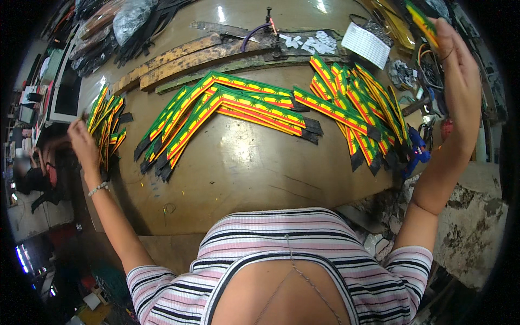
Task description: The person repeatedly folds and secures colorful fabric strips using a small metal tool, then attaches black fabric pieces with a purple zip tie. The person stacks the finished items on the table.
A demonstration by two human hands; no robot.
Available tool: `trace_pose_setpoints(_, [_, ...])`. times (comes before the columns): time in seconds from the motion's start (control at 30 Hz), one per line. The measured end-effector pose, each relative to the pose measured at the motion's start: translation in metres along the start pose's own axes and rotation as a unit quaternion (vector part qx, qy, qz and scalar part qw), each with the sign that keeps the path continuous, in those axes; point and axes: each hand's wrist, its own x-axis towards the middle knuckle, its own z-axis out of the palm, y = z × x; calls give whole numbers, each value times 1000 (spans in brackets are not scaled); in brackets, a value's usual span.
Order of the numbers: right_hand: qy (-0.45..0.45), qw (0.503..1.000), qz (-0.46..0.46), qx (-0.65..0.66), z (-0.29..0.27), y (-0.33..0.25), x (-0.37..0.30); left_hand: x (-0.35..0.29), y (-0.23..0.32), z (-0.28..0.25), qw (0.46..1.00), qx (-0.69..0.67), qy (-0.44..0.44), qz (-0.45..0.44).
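The right hand is raised, thumb and fingers pinching a striped strap whose long axis slants forward and leftward from the fingertips. Left of this hand and nearer the body, a fanned pile of straps lies on the worktop, closer to it than to the left hand. Immediately right of that left hand is a smaller bundle; blur hides whether its fingers grip.
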Motion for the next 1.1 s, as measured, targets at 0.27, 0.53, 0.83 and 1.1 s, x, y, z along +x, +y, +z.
trace_pose_setpoints(0.27, [-64,993,28,99,41,-48,-55,38,184,-81,940,-281,185,-60])
trace_pose_setpoints(0.53, [19,994,6,108,85,-88,-119,-57,411,-13,705,-573,-409,-82])
trace_pose_setpoints(0.83, [47,900,426,76,-59,41,-318,-31,376,-9,710,-627,-270,-173])
trace_pose_setpoints(1.1, [-135,839,450,-273,-130,-32,-373,-26,382,-14,707,-637,-273,-138])
